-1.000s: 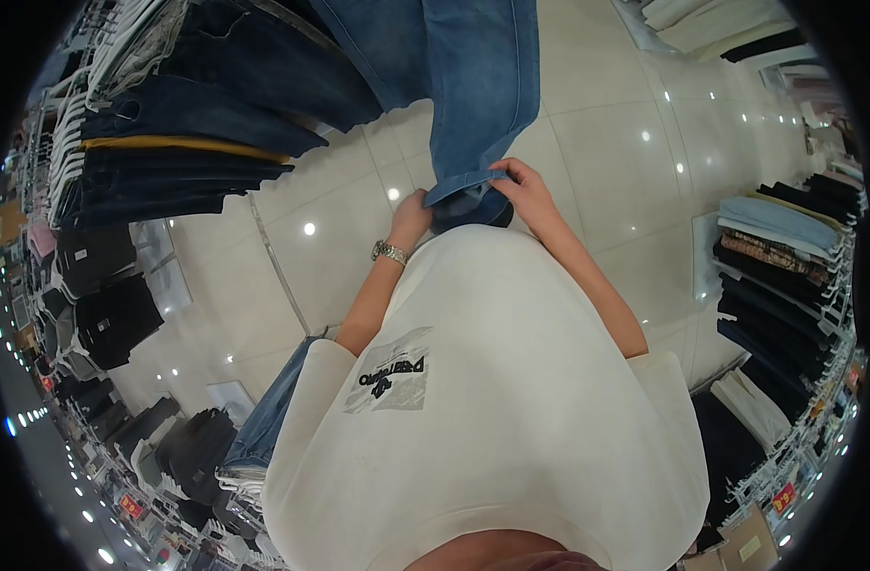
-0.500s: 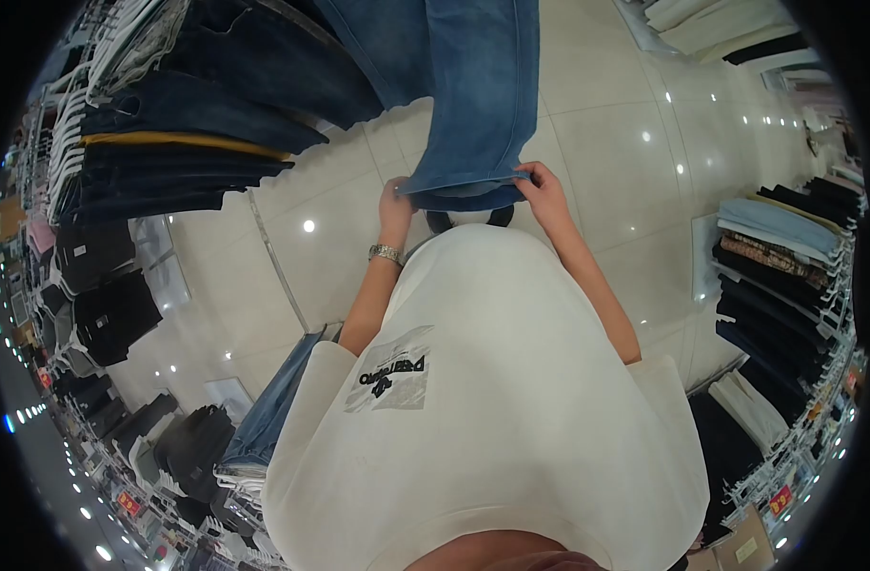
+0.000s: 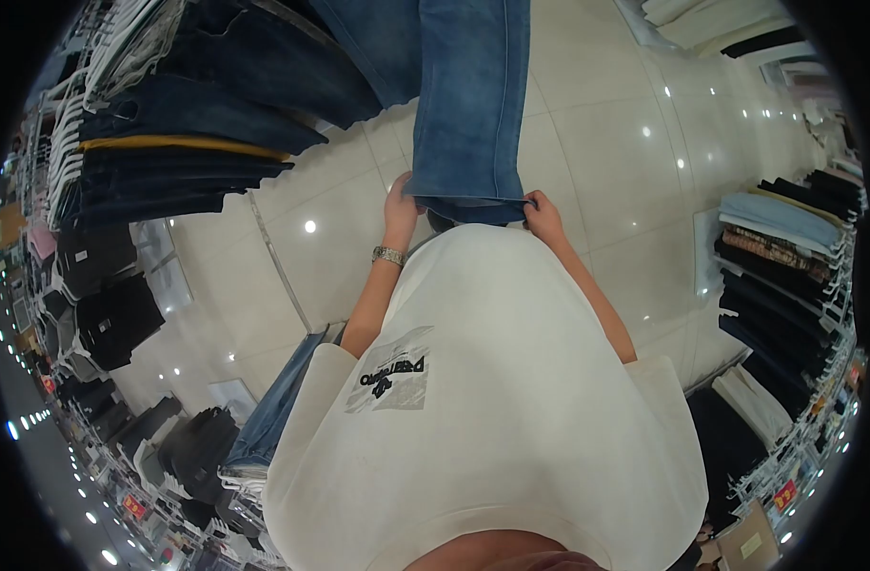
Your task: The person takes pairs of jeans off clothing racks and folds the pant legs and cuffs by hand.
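blue denim trouser leg [image 3: 468, 105] extends straight ahead, long axis pointing away, over glossy cream floor tiles [image 3: 606, 162], its near hem [image 3: 468, 199] gripped at opposite corners by left hand [image 3: 400, 200] and right hand [image 3: 543, 215].

I stand over a floor [image 3: 616, 152] of pale, glossy tiles, which mirrors scattered points of light; a dark joint [image 3: 275, 255] crosses it. To the floor's left, dark trousers [image 3: 164, 186] hang from white hangers [image 3: 66, 143], with one mustard-yellow garment [image 3: 187, 144] among them. To its right runs another row of clothes [image 3: 773, 305], and behind me on that side stands what looks like a cardboard box [image 3: 751, 542]. Left of the floor, beyond the racks, ceiling lights [image 3: 13, 430] glow, too blurred at the rim for me to count.
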Available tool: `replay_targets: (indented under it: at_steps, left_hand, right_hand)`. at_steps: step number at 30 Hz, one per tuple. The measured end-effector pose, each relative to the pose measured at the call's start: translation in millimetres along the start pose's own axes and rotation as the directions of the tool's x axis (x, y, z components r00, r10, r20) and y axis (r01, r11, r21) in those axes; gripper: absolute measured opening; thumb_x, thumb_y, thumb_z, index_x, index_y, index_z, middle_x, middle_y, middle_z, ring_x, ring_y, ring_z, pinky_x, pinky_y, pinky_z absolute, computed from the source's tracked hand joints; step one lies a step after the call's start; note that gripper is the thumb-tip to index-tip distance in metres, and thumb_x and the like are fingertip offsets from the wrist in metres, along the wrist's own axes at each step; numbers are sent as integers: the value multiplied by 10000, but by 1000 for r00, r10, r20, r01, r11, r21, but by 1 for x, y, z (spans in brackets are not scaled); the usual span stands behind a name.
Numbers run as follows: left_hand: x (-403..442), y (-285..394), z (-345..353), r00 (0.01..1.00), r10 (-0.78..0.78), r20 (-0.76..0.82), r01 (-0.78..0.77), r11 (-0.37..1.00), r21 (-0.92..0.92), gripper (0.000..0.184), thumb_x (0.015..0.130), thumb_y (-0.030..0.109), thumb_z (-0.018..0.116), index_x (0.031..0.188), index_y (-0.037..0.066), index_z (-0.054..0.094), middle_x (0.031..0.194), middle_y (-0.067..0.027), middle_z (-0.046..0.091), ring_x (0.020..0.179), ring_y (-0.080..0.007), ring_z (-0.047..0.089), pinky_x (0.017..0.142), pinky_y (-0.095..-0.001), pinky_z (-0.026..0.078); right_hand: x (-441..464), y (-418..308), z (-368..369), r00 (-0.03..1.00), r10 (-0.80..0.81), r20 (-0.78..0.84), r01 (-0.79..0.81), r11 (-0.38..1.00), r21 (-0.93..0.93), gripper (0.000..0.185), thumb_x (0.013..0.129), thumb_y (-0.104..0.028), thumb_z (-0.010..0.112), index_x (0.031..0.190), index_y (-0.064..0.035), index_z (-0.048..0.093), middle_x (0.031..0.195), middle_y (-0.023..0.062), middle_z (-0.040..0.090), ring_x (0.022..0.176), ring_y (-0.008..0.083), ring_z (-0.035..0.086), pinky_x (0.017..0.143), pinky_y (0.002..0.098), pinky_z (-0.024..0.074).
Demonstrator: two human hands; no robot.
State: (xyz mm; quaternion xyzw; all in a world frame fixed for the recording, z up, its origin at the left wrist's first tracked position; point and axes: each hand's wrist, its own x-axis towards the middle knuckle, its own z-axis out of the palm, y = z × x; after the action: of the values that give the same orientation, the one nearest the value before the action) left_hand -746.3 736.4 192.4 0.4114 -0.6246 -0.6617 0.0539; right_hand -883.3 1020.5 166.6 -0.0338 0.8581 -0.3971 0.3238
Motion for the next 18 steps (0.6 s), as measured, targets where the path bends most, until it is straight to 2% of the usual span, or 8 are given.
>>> replay_targets:
  at_steps: [2, 4, 5, 7, 8, 11, 14, 18]
  left_hand:
    - [1, 0, 0, 1000, 17, 21, -17, 1000, 7, 529, 844, -59, 341, 1306, 53, 572, 981, -109, 673, 678, -141, 646, 620, -278, 589]
    - [-2, -1, 1, 999, 26, 30, -29, 993, 115, 474, 875, -25, 395, 1299, 72, 584, 955, -146, 690, 718, -202, 670, 645, -326, 568]
    - [-3, -2, 2, 999, 30, 34, -36, 985, 169, 447, 890, -8, 421, 1295, 81, 589, 943, -164, 698, 738, -232, 682, 658, -350, 557]
    - [-3, 0, 3, 990, 142, 0, -129, 901, 415, 411, 881, 21, 458, 1257, 93, 608, 957, -189, 697, 807, -296, 682, 714, -399, 543]
    - [-4, 0, 3, 980, 198, -8, -164, 833, 529, 393, 877, 36, 476, 1239, 99, 618, 965, -201, 696, 841, -328, 682, 742, -424, 536]
    - [-5, -11, 2, 974, 226, -11, -161, 725, 670, 327, 871, 80, 516, 1175, 94, 635, 1018, -211, 684, 941, -387, 646, 804, -469, 514]
    - [1, -35, -5, 990, 136, 34, -119, 691, 713, 307, 874, 93, 521, 1158, 94, 637, 1021, -213, 685, 967, -389, 646, 807, -485, 510]
    - [-1, -36, -7, 994, 107, 22, -90, 693, 715, 305, 874, 90, 518, 1155, 93, 638, 1028, -213, 685, 972, -391, 644, 811, -477, 511]
  right_hand:
    - [-3, 1, -1, 999, 38, -5, -39, 999, -36, 274, 855, -146, 500, 1066, -29, 630, 879, 213, 683, 804, 343, 678, 735, 419, 516]
    - [-5, 6, -1, 999, 46, -11, -47, 995, -90, 286, 862, -139, 477, 1076, -21, 627, 851, 223, 677, 790, 358, 677, 729, 431, 519]
    - [-2, 16, 2, 999, -3, -32, 1, 996, -86, 287, 868, -132, 469, 1079, -22, 629, 832, 215, 676, 763, 348, 680, 714, 429, 522]
    - [8, 46, 12, 992, -104, -72, 98, 992, -80, 291, 879, -118, 453, 1086, -25, 634, 793, 199, 673, 709, 330, 684, 684, 424, 530]
    - [10, 50, 11, 997, -56, -55, 55, 998, -24, 301, 880, -97, 436, 1094, -23, 634, 788, 184, 672, 678, 298, 682, 656, 404, 532]
    - [-2, 22, -1, 999, 46, -7, -45, 995, 88, 330, 886, -47, 398, 1113, -19, 636, 780, 149, 673, 621, 228, 679, 599, 359, 537]
    - [-2, 14, -4, 999, 53, 4, -53, 994, 98, 343, 896, -30, 382, 1122, -19, 641, 787, 139, 678, 631, 210, 684, 596, 342, 537]
    - [0, 19, -4, 999, 30, 21, -32, 995, 94, 357, 903, -19, 374, 1130, -17, 649, 786, 134, 679, 626, 196, 680, 586, 327, 532]
